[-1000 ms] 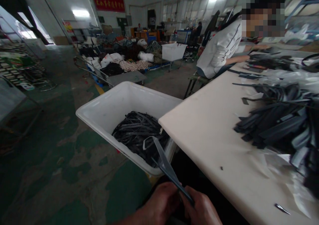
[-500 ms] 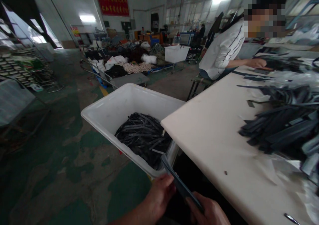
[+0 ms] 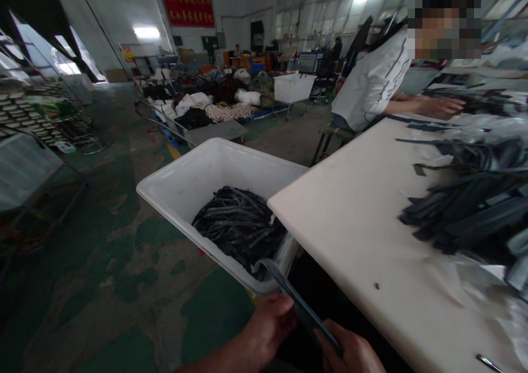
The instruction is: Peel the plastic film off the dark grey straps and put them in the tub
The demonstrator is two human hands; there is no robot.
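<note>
A long flat black strap [image 3: 296, 300] runs between my two hands at the bottom of the view. My left hand [image 3: 266, 332] is closed around its middle, and my right hand [image 3: 352, 352] is closed on its near end. The strap's far tip curls over the near rim of a white plastic bin [image 3: 173, 183] that stands on the floor. Inside the bin lies a tangle of black straps [image 3: 237, 224]. To my right is a pale table [image 3: 350, 213] with a heap of similar dark straps [image 3: 466, 202].
A seated person in a white top [image 3: 371, 84] works at the table's far end. A small metal tool [image 3: 489, 362] lies by the table's near edge. Piles of goods, another white bin [image 3: 292, 87] and a flat cart [image 3: 214, 131] stand on the green floor behind.
The strap, raised with its tip high over the bin a second ago, has dropped lower, its tip now curling at the bin's rim. My hands shifted slightly right. The other person's arm reached farther along the table.
</note>
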